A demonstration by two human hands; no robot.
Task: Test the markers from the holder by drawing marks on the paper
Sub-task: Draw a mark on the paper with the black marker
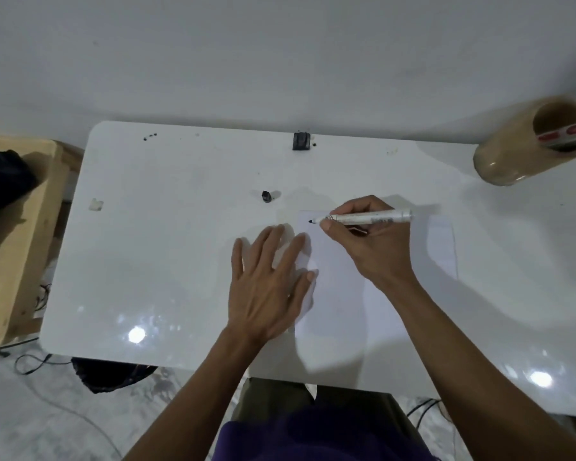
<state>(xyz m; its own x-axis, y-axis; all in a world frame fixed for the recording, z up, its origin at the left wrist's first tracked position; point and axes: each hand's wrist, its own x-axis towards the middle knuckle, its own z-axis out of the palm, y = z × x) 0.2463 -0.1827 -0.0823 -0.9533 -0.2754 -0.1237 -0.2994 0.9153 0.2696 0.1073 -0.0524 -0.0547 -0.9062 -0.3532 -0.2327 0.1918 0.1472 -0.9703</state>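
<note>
A white sheet of paper [356,294] lies on the glossy white table [167,247]. My right hand [369,241] grips an uncapped white marker [369,218] whose black tip sits at the paper's upper left corner. My left hand [270,281] rests flat with fingers spread on the paper's left edge. The marker's black cap [266,196] stands on the table beyond my left hand. A tan cylindrical holder [526,144] stands at the far right with a red-and-white marker [566,136] in it.
A small black clip-like object [301,141] sits at the table's far edge by the wall. A wooden crate [17,234] with dark cloth stands left of the table. Cables and a dark bag [110,374] lie on the floor.
</note>
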